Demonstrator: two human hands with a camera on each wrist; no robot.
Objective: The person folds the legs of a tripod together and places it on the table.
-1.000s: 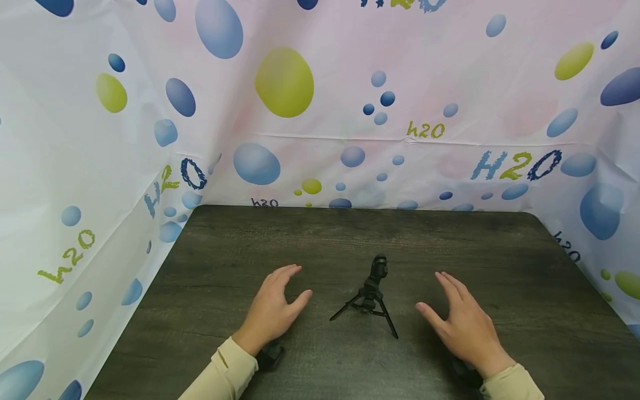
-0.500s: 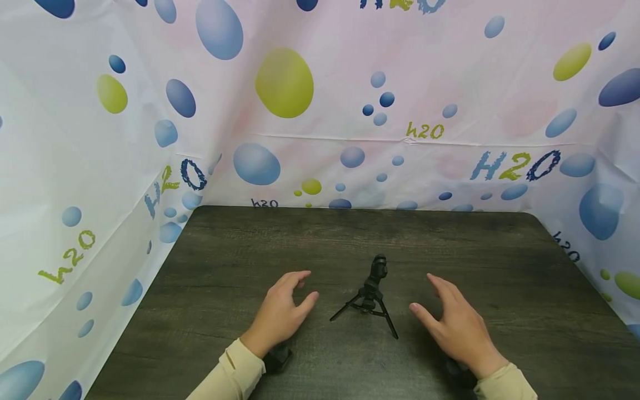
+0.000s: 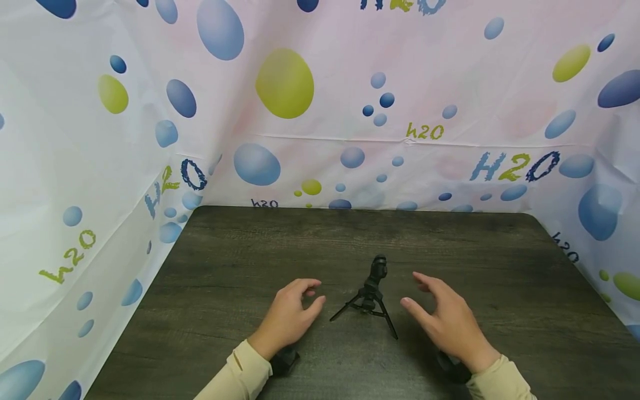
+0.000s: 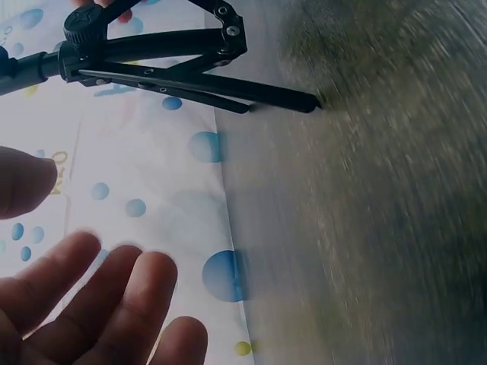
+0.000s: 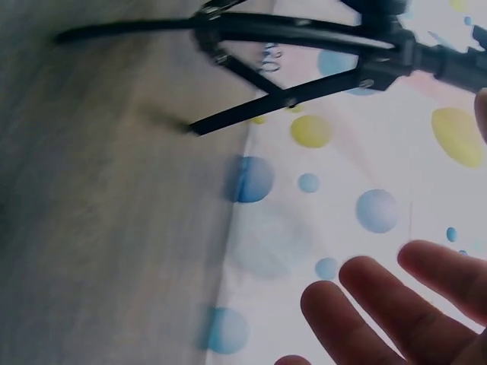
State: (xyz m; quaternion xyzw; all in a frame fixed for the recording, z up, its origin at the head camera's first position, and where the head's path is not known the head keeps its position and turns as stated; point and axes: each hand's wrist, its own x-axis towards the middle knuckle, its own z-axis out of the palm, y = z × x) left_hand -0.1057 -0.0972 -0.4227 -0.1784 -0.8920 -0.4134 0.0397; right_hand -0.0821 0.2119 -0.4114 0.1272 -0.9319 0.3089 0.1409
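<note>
Item: one black mini tripod (image 3: 371,286), standing on its spread legs (image 3: 390,324) on the dark wood-grain surface (image 3: 300,244). Its position is between the two hands, with visible gaps on both sides. The upper end of its column leans slightly to the right in the head view. The left wrist view, which shows the tripod lying sideways across the frame, gives a ribbed round knob (image 4: 84,29) at the top of the leg assembly and hinged braces joining the legs.

Left hand (image 3: 287,316): stands wide, thumb well apart from the fingers, which bend gently at the tips. It is near the tripod's left leg and apart from it. The left wrist view confirms separated fingers (image 4: 148,296).

Right hand (image 3: 450,319): also wide, thumb and fingers parted and directed toward the tripod, near it and apart from it.

Both arms wear cream sleeves (image 3: 247,366). A black device (image 3: 285,361) sits beneath the left wrist; a second dark device (image 3: 452,368) sits beneath the right.

Surroundings: a white sheet (image 3: 320,125) rises behind and along the sides of the surface, printed with blue and yellow-green dots and "H2O" lettering (image 3: 517,162).
</note>
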